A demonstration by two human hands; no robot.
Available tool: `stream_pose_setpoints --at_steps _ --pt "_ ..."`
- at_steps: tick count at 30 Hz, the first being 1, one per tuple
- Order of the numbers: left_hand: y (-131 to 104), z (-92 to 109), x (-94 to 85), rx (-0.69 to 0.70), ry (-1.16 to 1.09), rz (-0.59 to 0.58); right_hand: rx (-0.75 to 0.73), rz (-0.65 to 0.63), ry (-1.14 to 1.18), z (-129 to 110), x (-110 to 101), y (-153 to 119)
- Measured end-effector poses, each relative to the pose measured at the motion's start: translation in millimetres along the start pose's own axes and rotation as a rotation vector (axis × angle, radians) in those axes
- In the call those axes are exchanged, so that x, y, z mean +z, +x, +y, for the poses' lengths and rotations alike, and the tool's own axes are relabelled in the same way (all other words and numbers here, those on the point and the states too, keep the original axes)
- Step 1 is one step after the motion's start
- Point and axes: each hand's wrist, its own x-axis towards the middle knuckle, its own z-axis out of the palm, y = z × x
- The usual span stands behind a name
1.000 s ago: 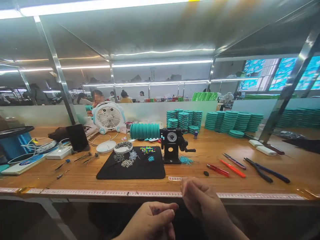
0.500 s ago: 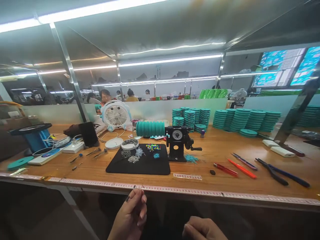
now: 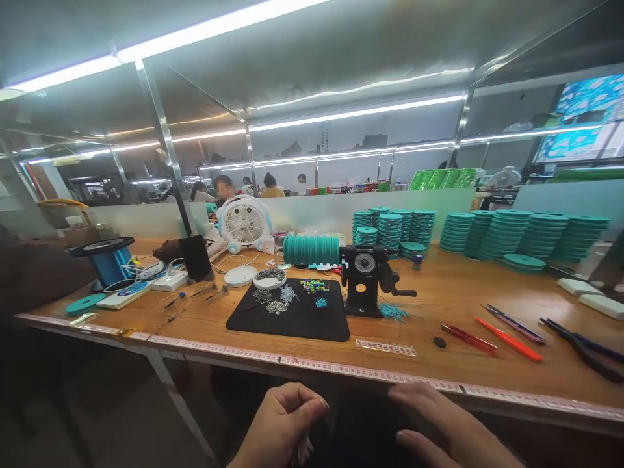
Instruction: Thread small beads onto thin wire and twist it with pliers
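My left hand (image 3: 287, 419) is below the table's front edge, thumb and forefinger pinched together; anything between them is too small to make out. To its right, my right hand (image 3: 433, 419) has its thumb apart from its fingers and holds nothing visible. Beyond both hands a black mat (image 3: 292, 328) carries small piles of beads (image 3: 314, 286) and metal parts (image 3: 277, 307). Behind the mat's right side stands a black hand-cranked winder (image 3: 363, 286) with a row of teal spools (image 3: 311, 250) on its shaft.
Pliers (image 3: 580, 344), an orange tool (image 3: 509, 339) and red tweezers (image 3: 468, 338) lie at the right. Teal spool stacks (image 3: 504, 234) stand behind them. A white fan (image 3: 244, 222), phone (image 3: 195, 257) and blue wire reel (image 3: 107, 266) are at the left. A measuring tape (image 3: 331, 367) lines the front edge.
The view has turned left, so the table items appear farther right. My left hand has turned, its pinch now pointing right. My right hand has risen and its fingers have opened.
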Motion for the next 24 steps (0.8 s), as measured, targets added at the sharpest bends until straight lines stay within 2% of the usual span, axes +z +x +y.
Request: stream_pose_setpoints --at_steps 1,2,4,5,7,9,12,17,21,24 --pt "-1 2 6.4 0.023 0.047 -0.06 0.0 -0.023 0.068 -11 7 3" --pt "-1 4 12.0 0.057 0.082 -0.099 0.003 -0.098 0.177 -19 18 8" --pt "-1 6 18.6 0.103 0.081 -0.12 0.088 -0.33 0.461 -27 43 18" --pt "0 6 19.1 0.101 0.042 -0.108 0.152 -0.388 0.581 -26 55 23" --pt "4 3 15.4 0.073 -0.064 -0.053 0.2 -0.374 0.663 -16 72 30" --pt "8 -4 9.1 0.021 -0.165 0.007 0.173 -0.328 0.699 -4 80 32" --pt "11 -13 4.7 -0.02 -0.254 0.023 0.179 -0.309 0.759 4 79 29" --pt "5 -13 13.9 -0.041 -0.259 -0.036 0.275 -0.35 0.781 2 81 29" --pt "5 -12 17.6 -0.069 -0.256 -0.018 0.215 -0.253 0.752 11 88 29" --pt "7 -12 17.7 -0.111 -0.247 0.054 0.195 -0.275 0.907 13 90 25"
